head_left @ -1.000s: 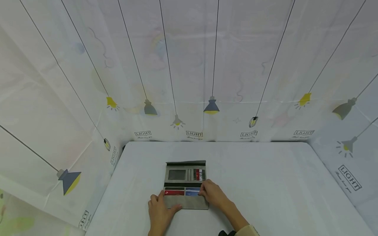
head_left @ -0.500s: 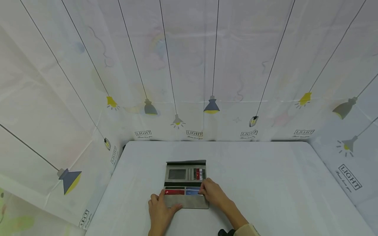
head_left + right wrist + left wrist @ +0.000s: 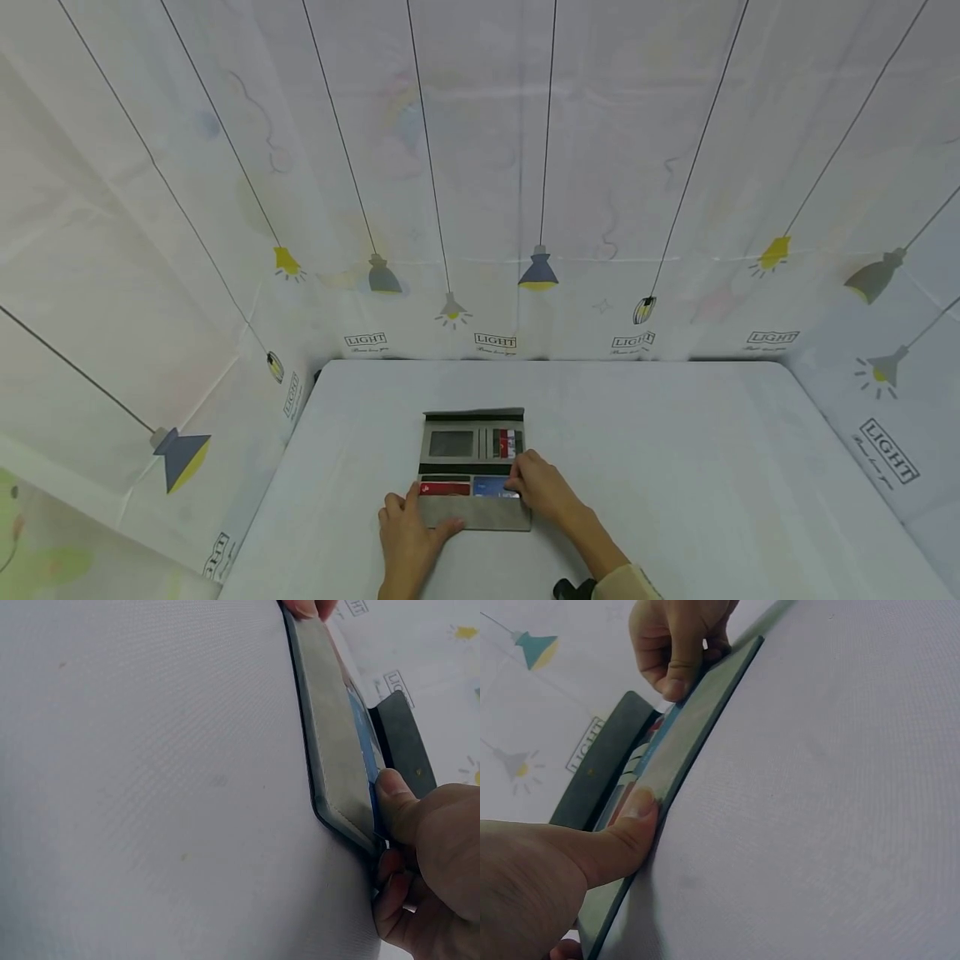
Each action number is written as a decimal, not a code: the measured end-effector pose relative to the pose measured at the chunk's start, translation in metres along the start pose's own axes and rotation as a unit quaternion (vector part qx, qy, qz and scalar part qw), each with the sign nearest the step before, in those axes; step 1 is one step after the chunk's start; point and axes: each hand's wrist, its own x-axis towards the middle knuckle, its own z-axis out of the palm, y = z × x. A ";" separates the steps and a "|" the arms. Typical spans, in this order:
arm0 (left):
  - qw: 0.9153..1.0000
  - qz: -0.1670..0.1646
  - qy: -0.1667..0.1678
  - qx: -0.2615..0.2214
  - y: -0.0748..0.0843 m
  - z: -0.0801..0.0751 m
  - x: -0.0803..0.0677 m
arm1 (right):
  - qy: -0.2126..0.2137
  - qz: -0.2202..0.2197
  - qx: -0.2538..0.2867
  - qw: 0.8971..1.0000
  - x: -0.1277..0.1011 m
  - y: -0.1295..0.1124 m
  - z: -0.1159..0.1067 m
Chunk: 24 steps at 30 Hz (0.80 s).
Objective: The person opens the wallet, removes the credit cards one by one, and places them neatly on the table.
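A grey long wallet lies opened out on the white table, its lower half towards me. Two cards stick out of its lower pockets: a red card on the left and a blue card on the right. My left hand holds the wallet's lower left corner, thumb pressed on the front panel and index finger along the left side. With thumb and curled fingers, my right hand pinches the right end of the blue card, partly hiding it; the right wrist view shows the thumb on its face.
The wallet's upper half has a clear window and a slot of red and white cards. White table surface stretches to both sides. A lamp-printed curtain encloses the back and sides. A black object sits by the right sleeve.
The blue card's face shows more fully above its pocket, covering the pale strip seen before. My right hand has shifted very slightly; the left hand keeps its place on the wallet.
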 end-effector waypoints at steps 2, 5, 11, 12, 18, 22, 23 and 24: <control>1.000 0.000 0.000 0.001 0.000 0.000 0.000 | 0.001 0.001 0.000 1.000 0.000 0.000 0.000; 1.000 -0.003 -0.001 0.002 0.000 0.001 0.000 | 0.004 0.000 0.002 1.000 0.000 0.000 0.000; 1.000 -0.021 -0.011 0.005 0.001 0.002 0.000 | 0.003 0.000 0.017 1.000 -0.003 0.000 -0.005; 1.000 -0.022 -0.013 0.005 0.001 0.002 0.000 | 0.001 0.001 0.019 1.000 -0.004 0.000 -0.007; 1.000 -0.013 -0.010 0.000 -0.002 0.002 -0.001 | -0.008 -0.012 0.014 1.000 -0.010 0.000 -0.012; 1.000 -0.008 -0.008 -0.006 -0.004 0.002 -0.001 | -0.007 -0.021 0.012 1.000 -0.011 0.000 -0.014; 1.000 -0.007 -0.007 -0.010 -0.004 0.001 -0.001 | -0.006 -0.021 0.013 1.000 -0.011 0.000 -0.014; 1.000 -0.005 -0.004 -0.014 -0.005 0.001 -0.001 | -0.006 -0.020 0.014 1.000 -0.012 0.000 -0.014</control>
